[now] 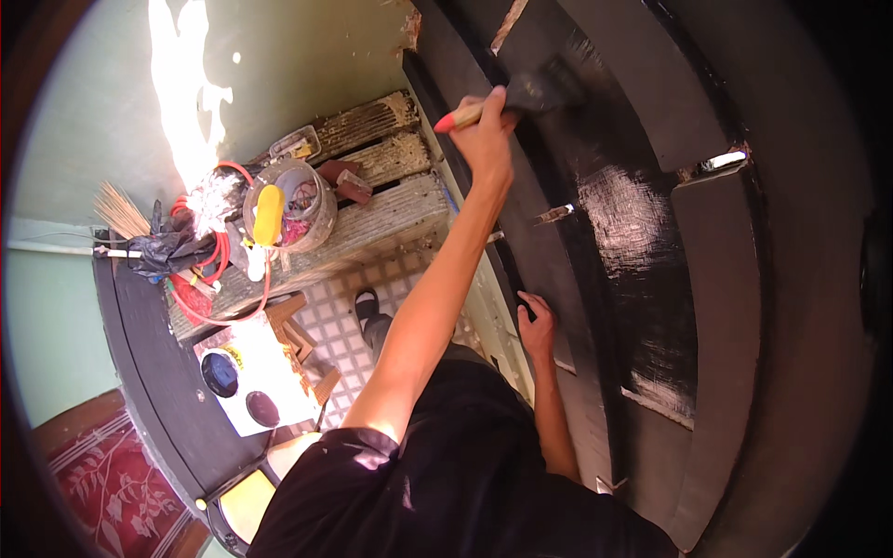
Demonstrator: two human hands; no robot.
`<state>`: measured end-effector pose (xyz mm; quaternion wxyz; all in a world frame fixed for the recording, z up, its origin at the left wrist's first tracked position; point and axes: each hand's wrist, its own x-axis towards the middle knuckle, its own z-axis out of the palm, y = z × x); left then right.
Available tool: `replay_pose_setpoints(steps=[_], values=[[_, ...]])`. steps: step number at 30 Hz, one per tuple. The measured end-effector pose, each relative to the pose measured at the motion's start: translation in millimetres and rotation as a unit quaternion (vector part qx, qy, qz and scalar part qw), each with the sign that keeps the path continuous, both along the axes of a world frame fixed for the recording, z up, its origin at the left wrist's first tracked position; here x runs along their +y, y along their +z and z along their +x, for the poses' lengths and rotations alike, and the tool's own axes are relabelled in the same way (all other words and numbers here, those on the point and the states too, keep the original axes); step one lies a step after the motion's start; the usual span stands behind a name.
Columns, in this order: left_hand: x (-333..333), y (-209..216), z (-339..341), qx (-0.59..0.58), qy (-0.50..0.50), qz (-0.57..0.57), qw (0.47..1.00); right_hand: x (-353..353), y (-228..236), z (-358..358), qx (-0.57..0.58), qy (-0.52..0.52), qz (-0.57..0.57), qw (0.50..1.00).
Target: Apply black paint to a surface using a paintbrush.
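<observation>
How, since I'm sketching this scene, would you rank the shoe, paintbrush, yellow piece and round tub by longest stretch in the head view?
1. Paintbrush
2. Round tub
3. Yellow piece and shoe: too alike to rank, with the shoe partly covered.

Left arm (423, 312) is standing out nearly straight from a short sleeve (358, 451), left hand (486, 135) is gripping with bent fingers, while right forearm (554, 423) is lying lower, right hand (538, 327) resting with fingers loosely curved.
</observation>
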<state>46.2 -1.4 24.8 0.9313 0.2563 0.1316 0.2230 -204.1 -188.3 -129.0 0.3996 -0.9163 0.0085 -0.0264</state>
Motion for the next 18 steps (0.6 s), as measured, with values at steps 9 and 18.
replay_pose_setpoints(steps=[9,18], values=[[84.3,16.6,-101.1,0.087,0.126,0.396,0.905,61.6,33.8,16.5,-0.014,0.055,0.078,0.995],[156.5,-32.7,-189.4,0.204,-0.016,0.499,0.842,198.7,131.7,46.2,-0.138,0.157,0.121,0.97]])
